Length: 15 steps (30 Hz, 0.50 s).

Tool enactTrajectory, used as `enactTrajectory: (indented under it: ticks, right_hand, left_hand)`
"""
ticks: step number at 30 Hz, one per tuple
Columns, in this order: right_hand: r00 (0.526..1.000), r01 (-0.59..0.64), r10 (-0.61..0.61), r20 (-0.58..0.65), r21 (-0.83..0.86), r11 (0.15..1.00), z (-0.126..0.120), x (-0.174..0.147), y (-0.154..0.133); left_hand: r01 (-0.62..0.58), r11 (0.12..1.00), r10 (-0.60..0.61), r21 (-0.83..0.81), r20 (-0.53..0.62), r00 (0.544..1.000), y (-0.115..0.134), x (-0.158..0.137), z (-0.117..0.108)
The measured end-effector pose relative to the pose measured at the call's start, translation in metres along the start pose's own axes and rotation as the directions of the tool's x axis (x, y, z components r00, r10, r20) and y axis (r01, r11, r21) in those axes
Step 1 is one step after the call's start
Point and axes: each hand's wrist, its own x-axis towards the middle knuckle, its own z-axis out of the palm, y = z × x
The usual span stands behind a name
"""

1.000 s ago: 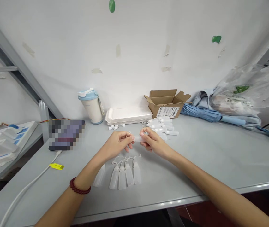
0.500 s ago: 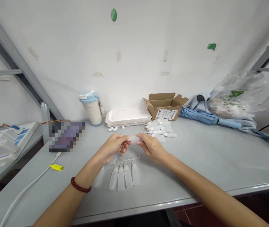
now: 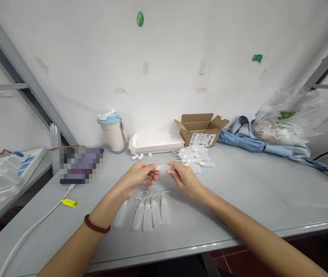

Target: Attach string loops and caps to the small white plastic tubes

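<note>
Between my two hands, above the desk, is a small translucent white plastic bottle (image 3: 164, 168). My left hand (image 3: 141, 176) pinches its left end with thumb and fingers. The other end is in the pinch of my right hand (image 3: 184, 179), so the fingertips hide both ends. Below lies a fanned row of similar bottles (image 3: 151, 215) with thin white cords. One more bottle (image 3: 120, 215) lies to their left, its top partly behind my left wrist. Beyond my right hand is a pile of such bottles (image 3: 194, 157).
Small white caps (image 3: 137, 157) lie before a stack of white trays (image 3: 156, 143). An open cardboard box (image 3: 200, 130), a tumbler (image 3: 112, 132) and a folded blue umbrella (image 3: 245, 142) line the wall. Leftward are a phone (image 3: 81, 165) and a cable (image 3: 37, 224).
My hands stay on the bottle in nearly the same place. Slightly more of its length shows between my fingers now, and the view has shifted a little.
</note>
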Motion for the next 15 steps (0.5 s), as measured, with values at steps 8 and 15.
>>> enactTrajectory:
  ticks: [8, 15]
  right_hand:
    - [0.981, -0.183, 0.167, 0.097, 0.179, 0.967, -0.004, 0.0036, -0.0026]
    - [0.995, -0.1, 0.099, 0.016, 0.156, 0.983, -0.0036, 0.0027, -0.0048]
  left_hand:
    - [-0.105, 0.995, 0.105, -0.006, 0.013, 0.994, 0.0016, -0.001, -0.0015]
    - [0.003, 0.999, -0.008, 0.053, 0.083, 0.997, 0.003, -0.0046, -0.0002]
